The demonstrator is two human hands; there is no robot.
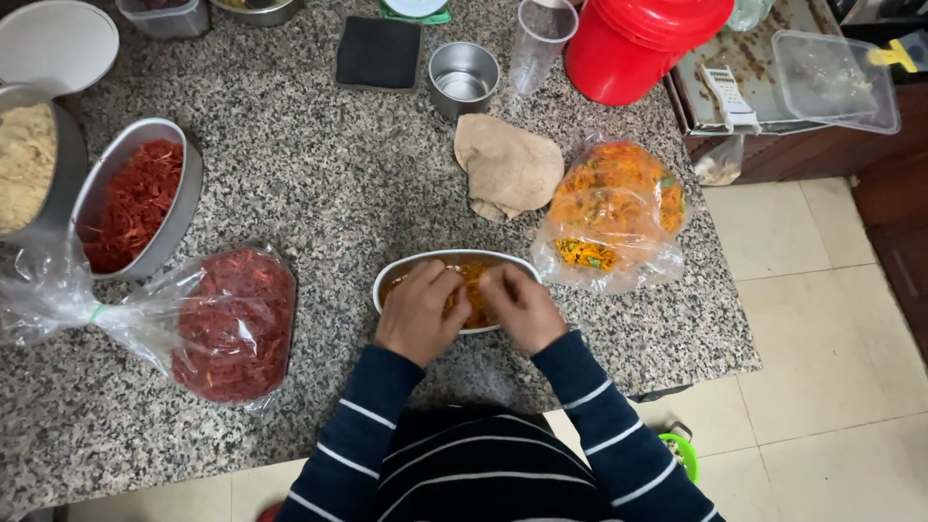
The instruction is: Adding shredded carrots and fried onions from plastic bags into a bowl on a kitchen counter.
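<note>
Head view, granite counter [367, 193], contents as seen from above.

Left hand [418, 311]: fingers curling loosely down into the oval metal dish [406, 268], resting on the orange shreds [471, 290] inside it. How much it is pinching cannot be told, as the fingertips are buried in the heap.

Right hand [522, 307]: lying just beside the left, fingers bending inward over the same shreds, touching them; whether it is gripping any is hidden too.

Oval metal dish: sitting at the near edge of the counter, directly in front of the person, both hands covering most of its opening.

Surrounding items:
- Clear bag of orange and green shreds [614, 215], lying just right of the dish, nearly touching its rim.
- Beige cloth [507, 169], crumpled, behind the dish.
- Tied clear bag of red shreds [232, 324], lying to the left, well apart from the dish.
- Round metal pan of red shreds [135, 198], standing further left.
- Pan of pale crumbs [27, 164], at the left edge.
- Small empty steel cup [463, 77], dark square pad [378, 53], clear plastic tumbler [541, 43] and red bucket [633, 43], lining the far side.
</note>
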